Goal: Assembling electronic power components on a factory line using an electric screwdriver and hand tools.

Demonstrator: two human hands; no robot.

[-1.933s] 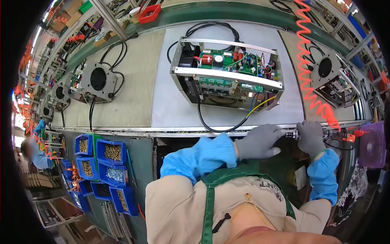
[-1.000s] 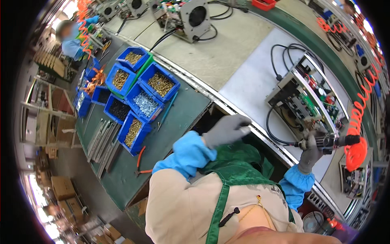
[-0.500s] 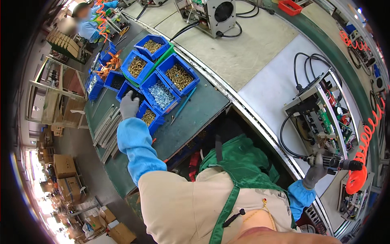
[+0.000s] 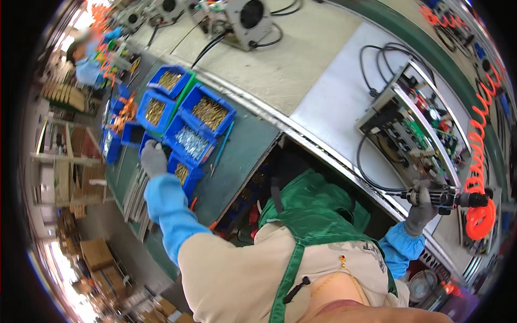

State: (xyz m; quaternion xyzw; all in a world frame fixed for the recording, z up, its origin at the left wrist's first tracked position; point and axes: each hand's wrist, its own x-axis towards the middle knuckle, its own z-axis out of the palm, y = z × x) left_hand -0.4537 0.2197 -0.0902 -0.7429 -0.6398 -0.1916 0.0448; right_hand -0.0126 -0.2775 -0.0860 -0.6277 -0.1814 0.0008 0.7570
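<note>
My left hand [image 4: 154,160], in a grey glove, is at the near edge of a small blue bin [image 4: 144,141] with dark contents. Its fingers look curled together; whatever they hold is hidden. Beside it stand a bin of silvery small parts [image 4: 189,142] and a small bin of brass-coloured parts [image 4: 182,172]. On the right, my gloved right hand [image 4: 421,210] is wrapped round a dark power screwdriver [image 4: 442,198], joined to a coiled orange hose [image 4: 476,161]. The tool lies level beside an open-framed electronic unit [image 4: 412,126] with exposed boards and wires.
Further bins of brass-coloured fasteners [image 4: 210,114] stand behind on the green bench [image 4: 245,148]. Long metal strips [image 4: 134,199] lie left of my left forearm, a blue pen-like tool [image 4: 223,145] right of the bins. Fan-fitted units [image 4: 245,21] and a co-worker [image 4: 89,67] are farther off.
My left hand has drawn back slightly from inside the dark-parts bin, its fingers now more curled. My right hand still holds the screwdriver. The whole view has shifted and turned a little.
</note>
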